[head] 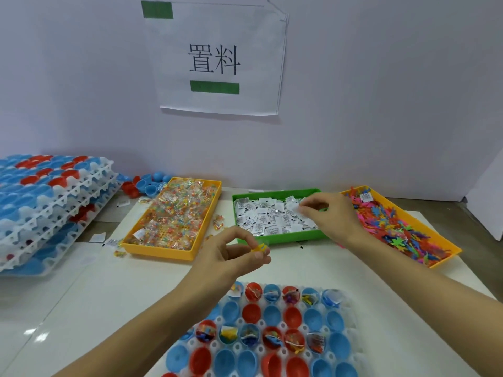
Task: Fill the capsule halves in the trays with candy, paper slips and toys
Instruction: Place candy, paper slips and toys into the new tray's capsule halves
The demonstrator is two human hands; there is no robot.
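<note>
Left hand (234, 251) pinches a yellow toy (260, 247) w/ curled fingers; right hand (330, 213) pinches a slip (295, 206) over the green tray (275, 239).

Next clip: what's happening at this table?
A person is filling capsule halves in a white tray. The left hand pinches a small yellow toy above the table, while the right hand picks at paper slips in the green bin. Two rows of halves already hold items; the others look empty.

You see red and blue capsule halves (272, 314), a green slip tray (275, 238), two yellow-orange trays (168, 251), and multicoloured toys (394, 227).
</note>
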